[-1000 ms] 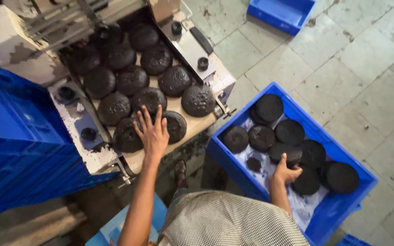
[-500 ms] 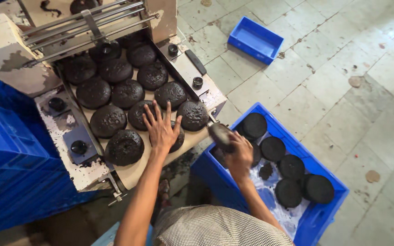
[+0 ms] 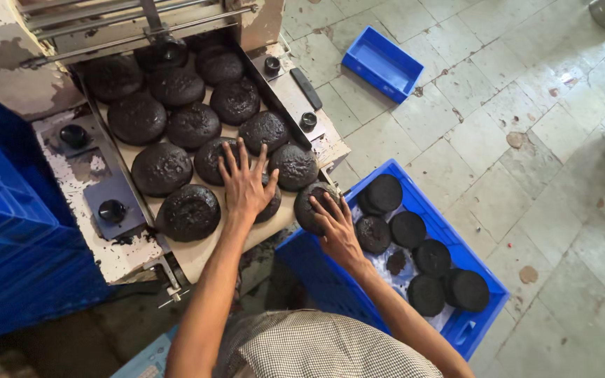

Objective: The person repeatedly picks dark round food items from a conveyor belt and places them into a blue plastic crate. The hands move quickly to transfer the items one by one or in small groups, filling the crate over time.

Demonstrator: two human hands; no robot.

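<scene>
The left hand (image 3: 245, 183) lies flat, fingers spread, on a dark round cake (image 3: 264, 203) among the rows of cakes on the machine's pale belt (image 3: 204, 252). The right hand (image 3: 336, 227) presses another dark cake (image 3: 311, 203) at the belt's near corner, just above the rim of a blue crate (image 3: 484, 269) holding more dark discs on the tiled floor (image 3: 526, 140).

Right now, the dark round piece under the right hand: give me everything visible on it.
The dark round piece is a black, domed disc with a rough, crumbly-looking surface. It sits at the near right corner of the machine's pale belt, partly over the edge above the blue crate. The right hand lies on top, fingers spread, hiding its near half. Whether it touches the neighbouring disc is unclear.
</scene>
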